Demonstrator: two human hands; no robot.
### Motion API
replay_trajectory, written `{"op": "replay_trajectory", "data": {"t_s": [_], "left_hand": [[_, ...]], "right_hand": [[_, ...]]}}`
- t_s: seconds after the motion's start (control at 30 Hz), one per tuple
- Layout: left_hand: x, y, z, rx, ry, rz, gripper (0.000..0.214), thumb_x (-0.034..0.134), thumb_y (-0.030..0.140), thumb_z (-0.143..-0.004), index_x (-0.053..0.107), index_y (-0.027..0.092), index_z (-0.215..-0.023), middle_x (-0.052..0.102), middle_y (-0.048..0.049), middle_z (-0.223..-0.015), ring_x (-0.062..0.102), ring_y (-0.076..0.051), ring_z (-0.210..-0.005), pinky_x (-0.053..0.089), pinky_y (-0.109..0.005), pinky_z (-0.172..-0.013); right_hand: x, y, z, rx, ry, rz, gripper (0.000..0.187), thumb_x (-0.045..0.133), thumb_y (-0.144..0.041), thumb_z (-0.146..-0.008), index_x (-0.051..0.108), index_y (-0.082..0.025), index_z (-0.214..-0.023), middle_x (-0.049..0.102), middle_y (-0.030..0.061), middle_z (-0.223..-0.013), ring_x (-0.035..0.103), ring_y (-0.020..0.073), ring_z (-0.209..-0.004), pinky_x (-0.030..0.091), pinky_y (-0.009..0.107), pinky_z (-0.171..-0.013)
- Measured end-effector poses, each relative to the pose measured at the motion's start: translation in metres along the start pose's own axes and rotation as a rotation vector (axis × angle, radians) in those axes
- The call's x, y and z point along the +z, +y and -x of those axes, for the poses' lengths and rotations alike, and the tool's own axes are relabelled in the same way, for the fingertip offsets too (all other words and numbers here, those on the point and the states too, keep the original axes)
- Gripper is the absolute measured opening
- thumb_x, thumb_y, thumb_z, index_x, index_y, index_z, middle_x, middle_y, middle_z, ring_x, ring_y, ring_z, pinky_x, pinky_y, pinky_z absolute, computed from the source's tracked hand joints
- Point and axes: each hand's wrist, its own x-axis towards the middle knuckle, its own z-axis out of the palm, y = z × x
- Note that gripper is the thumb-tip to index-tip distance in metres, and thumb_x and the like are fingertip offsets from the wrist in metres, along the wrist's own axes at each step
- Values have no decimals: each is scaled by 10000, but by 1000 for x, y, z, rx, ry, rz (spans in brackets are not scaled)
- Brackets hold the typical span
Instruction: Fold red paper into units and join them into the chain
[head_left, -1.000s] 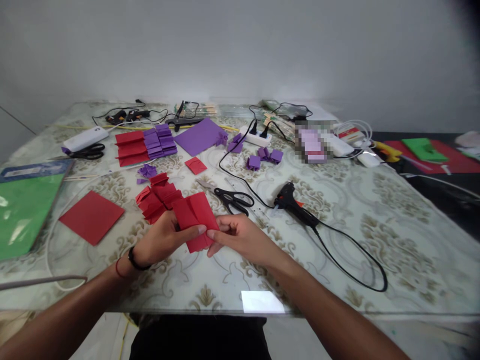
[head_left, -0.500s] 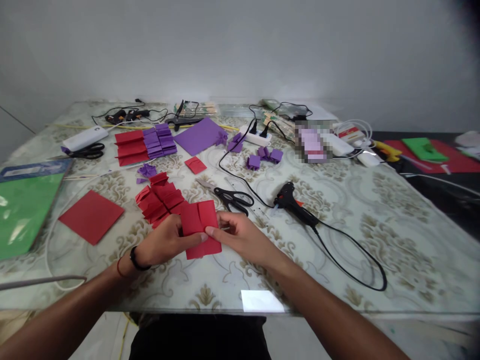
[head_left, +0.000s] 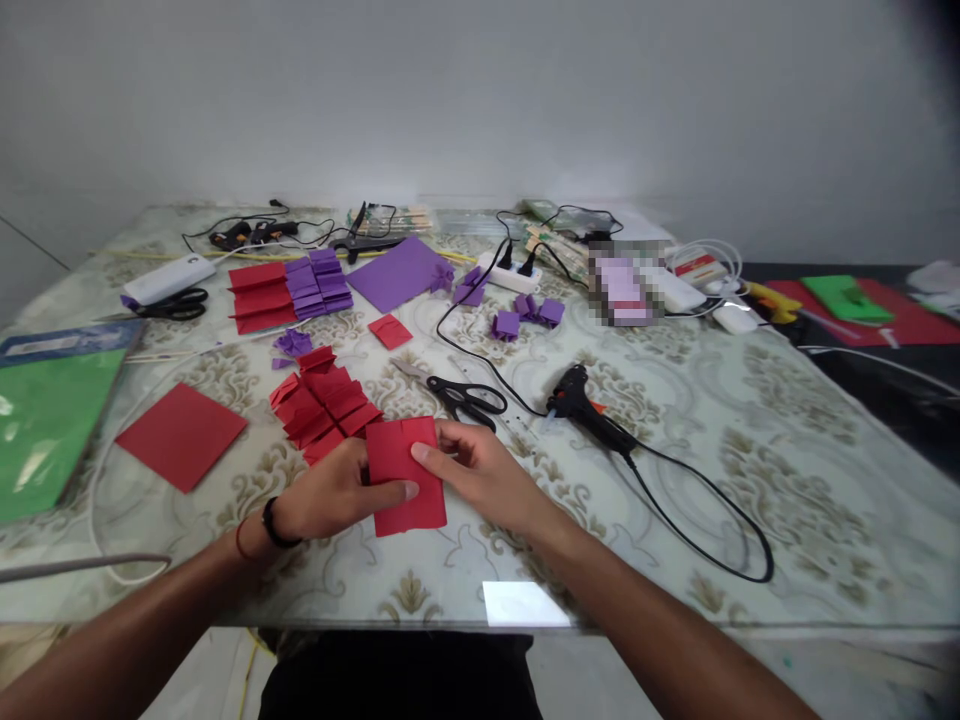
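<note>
Between my two hands is a red paper piece (head_left: 394,450), its face toward me and a small crease near its top edge. My left hand (head_left: 337,492) grips its left side, thumb lying across the front. My right hand (head_left: 480,470) pinches the upper right side, thumb on the front and fingers behind, partly hidden. Just behind the left hand lies a pile of folded red paper pieces (head_left: 319,400). A flat red paper square (head_left: 182,437) rests to the left. Black-handled scissors (head_left: 465,395) lie beyond my hands.
A black glue gun (head_left: 592,410) with a looped cord lies right. Purple folded pieces (head_left: 505,325), a purple sheet (head_left: 397,275) and a white power strip (head_left: 512,272) are farther back. Green paper in a packet (head_left: 52,420) is at the left edge; a white cable runs near it.
The red paper piece has moved slightly down toward me, and its front looks flatter. My right thumb has slid up along it, while my left thumb is a little lower.
</note>
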Motion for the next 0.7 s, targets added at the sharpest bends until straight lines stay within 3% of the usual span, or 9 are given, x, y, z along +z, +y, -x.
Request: {"op": "replay_trajectory", "data": {"t_s": [0.53, 0.7], "left_hand": [[1, -2, 0, -29, -65, 179, 221, 752, 352, -905, 693, 139, -895, 687, -10, -783, 593, -146, -687, 498, -252, -639], [1, -1, -1, -45, -57, 167, 230, 753, 352, -902, 685, 133, -887, 665, -7, -789, 577, -147, -705, 493, -265, -665]], "right_hand": [[2, -1, 1, -85, 48, 45, 366, 677, -498, -935, 651, -174, -766, 570, -9, -704, 503, 138, -654, 403, 267, -594], [0, -2, 0, -97, 109, 112, 519, 646, -549, -942, 432, -207, -615, 325, -59, -621, 304, 107, -587, 256, 265, -533]]}}
